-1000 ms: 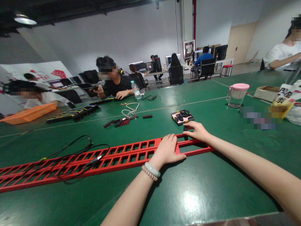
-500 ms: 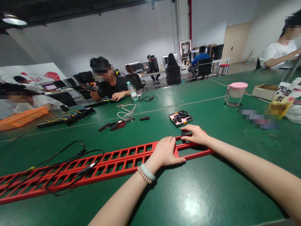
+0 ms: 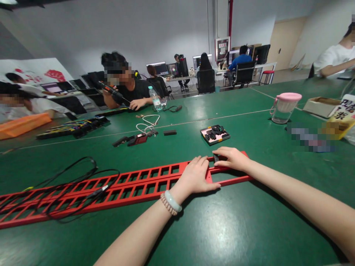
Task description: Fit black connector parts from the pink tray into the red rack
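Observation:
A long red slotted frame (image 3: 133,192) lies across the green table (image 3: 222,225). My left hand (image 3: 195,175), with two bracelets at its wrist, rests over the frame near its right end, thumb stretched along the front rail. Around a small black piece (image 3: 216,158), the thumb and fingers of my right hand (image 3: 231,158) are closed at the frame's back rail. Just behind my hands sits a shallow box (image 3: 215,134) with several black parts. Black cables (image 3: 95,171) lie over the frame's left part.
Beyond the frame lie a black block (image 3: 170,132), a white cord (image 3: 149,120), a water bottle (image 3: 155,99) and dark wired modules (image 3: 74,127). At right stand a pink-lidded jug (image 3: 285,107) and a cardboard box (image 3: 321,106). A person (image 3: 124,85) across the table holds a tool.
The camera view has shifted slightly. The black piece in my right hand now looks more tilted. My left hand stays on the frame. The person opposite has raised the tool a little.

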`<state>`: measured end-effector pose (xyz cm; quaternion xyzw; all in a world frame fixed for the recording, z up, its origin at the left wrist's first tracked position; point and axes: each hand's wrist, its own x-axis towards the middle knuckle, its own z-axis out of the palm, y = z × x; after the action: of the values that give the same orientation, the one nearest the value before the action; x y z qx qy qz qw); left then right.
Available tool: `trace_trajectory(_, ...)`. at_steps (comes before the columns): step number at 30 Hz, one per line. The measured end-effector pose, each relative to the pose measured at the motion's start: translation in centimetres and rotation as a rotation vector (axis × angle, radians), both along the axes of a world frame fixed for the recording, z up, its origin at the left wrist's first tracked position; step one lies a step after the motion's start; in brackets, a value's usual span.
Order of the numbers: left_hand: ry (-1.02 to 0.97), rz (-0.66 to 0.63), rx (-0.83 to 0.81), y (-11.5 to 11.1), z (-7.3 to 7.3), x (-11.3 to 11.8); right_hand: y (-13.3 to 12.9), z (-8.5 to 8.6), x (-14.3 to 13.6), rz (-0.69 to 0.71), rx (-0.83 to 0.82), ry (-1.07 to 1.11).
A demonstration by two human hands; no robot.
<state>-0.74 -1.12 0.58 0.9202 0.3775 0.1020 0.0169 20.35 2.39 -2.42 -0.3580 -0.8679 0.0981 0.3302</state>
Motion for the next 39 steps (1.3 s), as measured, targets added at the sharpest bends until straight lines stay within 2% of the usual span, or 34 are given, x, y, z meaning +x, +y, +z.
trace_trajectory(11,0.017,0.006,0.009,0.11,-0.22,-0.08,-0.34,0.03,-0.64,0.04,0.041,-0.076)
trace_trajectory(24,0.016,0.015,0.005,0.04,-0.1,-0.07,-0.35,0.03,-0.75,0.053,0.003,-0.042)
trace_trajectory(34,-0.006,0.005,0.0,0.05,0.05,-0.03,-0.19,0.31,-0.81,0.034,-0.138,0.013)
trace_trajectory(39,-0.009,0.006,-0.013,0.07,0.11,0.0,-0.01,0.34,-0.9,0.035,-0.156,0.022)
